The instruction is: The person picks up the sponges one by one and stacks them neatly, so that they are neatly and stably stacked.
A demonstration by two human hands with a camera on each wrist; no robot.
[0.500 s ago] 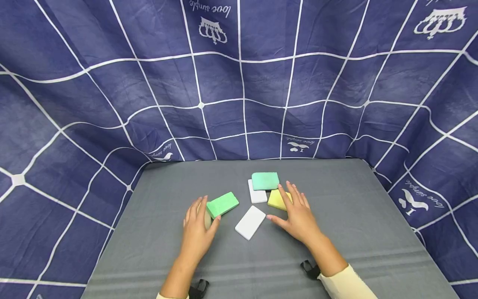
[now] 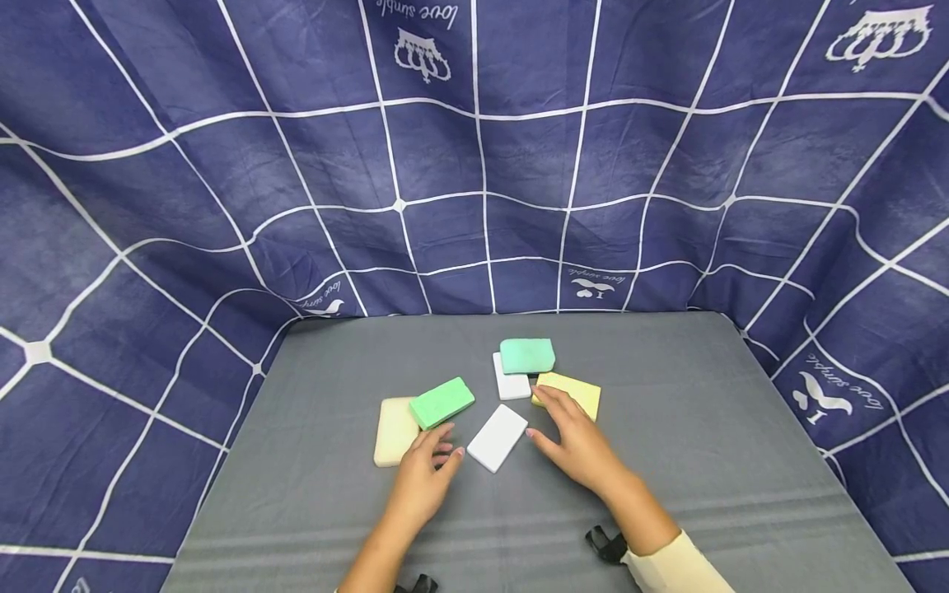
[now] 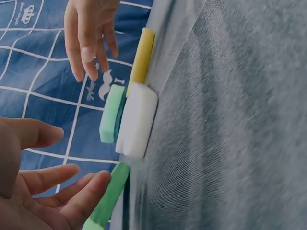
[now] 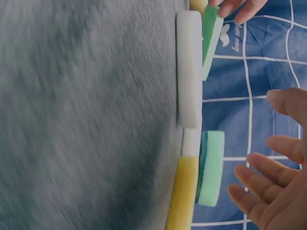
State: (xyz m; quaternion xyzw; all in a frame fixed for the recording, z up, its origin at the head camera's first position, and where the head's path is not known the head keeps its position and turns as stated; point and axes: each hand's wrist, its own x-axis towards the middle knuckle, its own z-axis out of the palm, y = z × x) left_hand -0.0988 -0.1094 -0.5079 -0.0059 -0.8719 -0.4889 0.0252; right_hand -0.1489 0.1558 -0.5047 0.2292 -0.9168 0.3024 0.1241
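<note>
My left hand, fingers loosely bent and holding nothing, is just in front of a cream sponge and a bright green sponge, whose corner overlaps the cream one. Between the hands lies a white sponge, tilted on the cloth. My right hand hovers beside it with fingers spread, partly covering a yellow sponge in the head view. Behind them a teal sponge lies partly over a second white sponge. In the right wrist view the right fingers are apart from every sponge.
Grey cloth covers the table. A navy curtain with white grid lines hangs behind it and along both sides. Black straps show at the wrists.
My left hand has moved right and back toward me, uncovering the cream sponge. The right hand has shifted slightly left and lowered its fingers, showing more of the yellow sponge. The sponges stay in place.
</note>
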